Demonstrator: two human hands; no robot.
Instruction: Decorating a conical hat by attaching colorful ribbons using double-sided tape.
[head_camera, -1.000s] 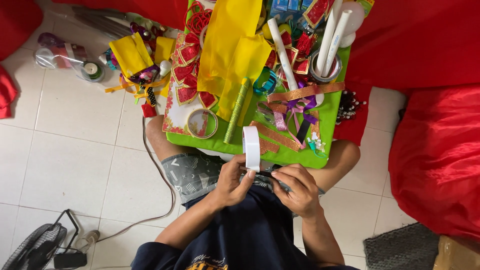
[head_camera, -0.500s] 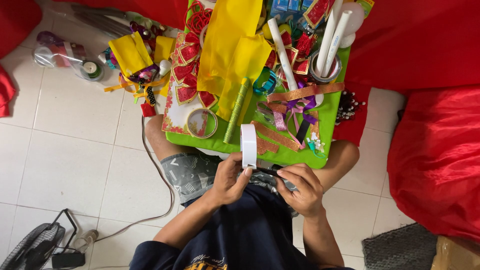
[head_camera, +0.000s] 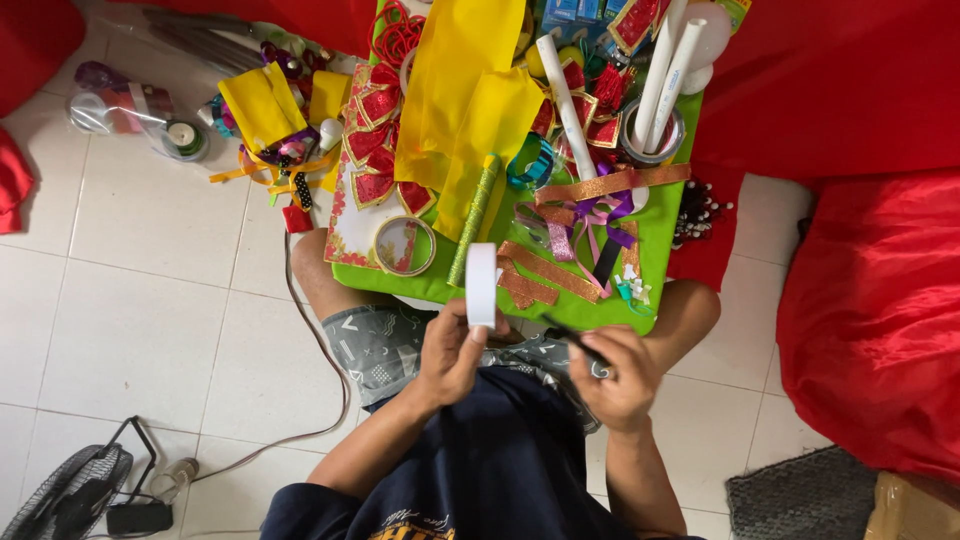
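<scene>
While the left hand (head_camera: 452, 352) curls its fingers closed around a white tape roll (head_camera: 481, 285), the roll stands on edge, its flat band facing the camera and running away from the body, over the near rim of the green board (head_camera: 668, 225). Fingers of the right hand (head_camera: 617, 372) pinch a thin dark tool (head_camera: 572, 338), slanted up-left toward the roll. Glittery orange ribbon strips (head_camera: 548, 270) lie beside it.
</scene>
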